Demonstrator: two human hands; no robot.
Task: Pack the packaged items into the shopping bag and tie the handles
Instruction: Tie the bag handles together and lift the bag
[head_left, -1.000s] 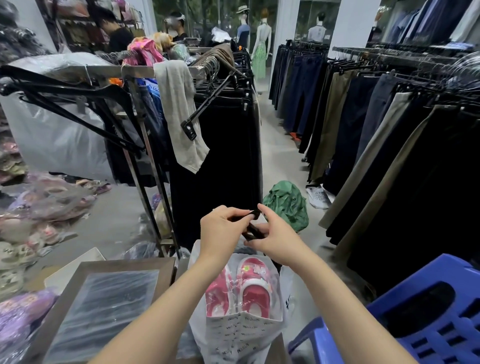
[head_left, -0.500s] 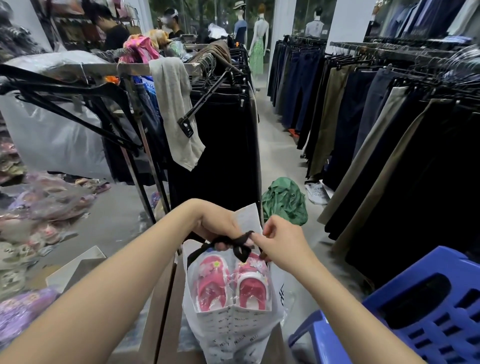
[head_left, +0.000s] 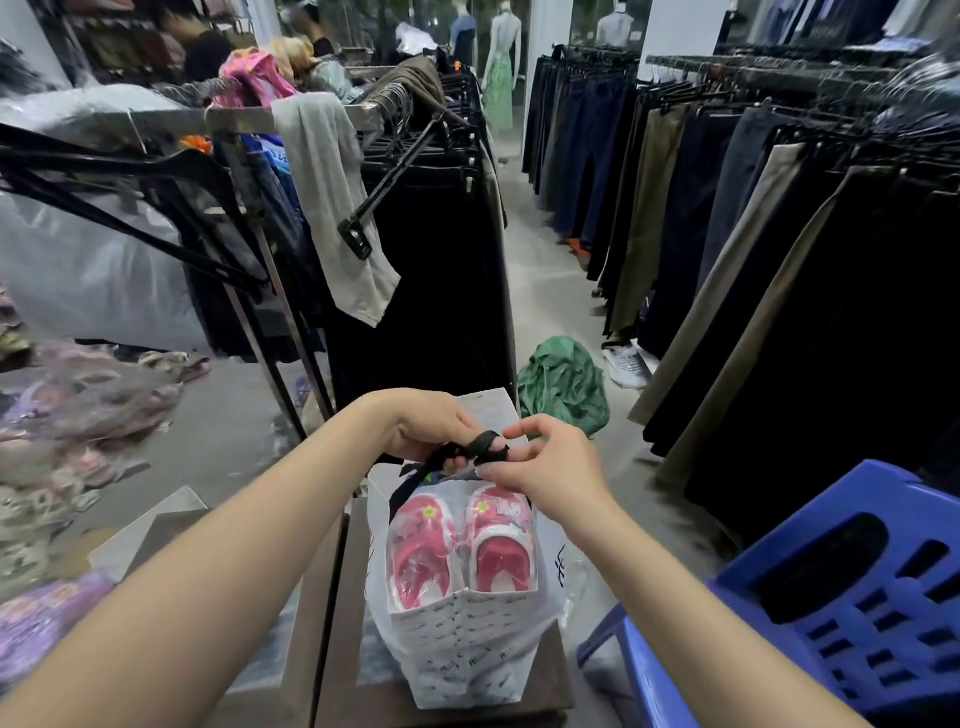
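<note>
The bag (head_left: 467, 639), white with small black print, stood upright on a brown table (head_left: 452, 696), close to the table's near edge and towards its right side. Inside it, showing through a clear upper panel, was a packaged pair of pink shoes (head_left: 462, 551), toes up and side by side, filling the bag's width.

Both hands met just above the bag's mouth. The left hand (head_left: 421, 426) came in from the left, its fingers curled together and closed around the black handles (head_left: 467, 452), which ran down from the hand to the bag's left top corner. The right hand (head_left: 545, 467) reached in from the right, touching the left at the fingertips. Its thumb and forefinger were pinched on a loop of handle wound around a finger, while its other fingers were bent and slightly spread above. The handles were bunched and crossed between the two hands; whether a knot was finished could not be told.

Beyond the table's far edge a green cloth (head_left: 563, 384) lay crumpled on the floor. A blue stool (head_left: 841, 613) stood just off the table's right side. Racks of dark trousers (head_left: 753, 234) lined the aisle on the right, and a rack (head_left: 426, 234) with a grey garment (head_left: 332, 208) draped over it stood behind the table.
</note>
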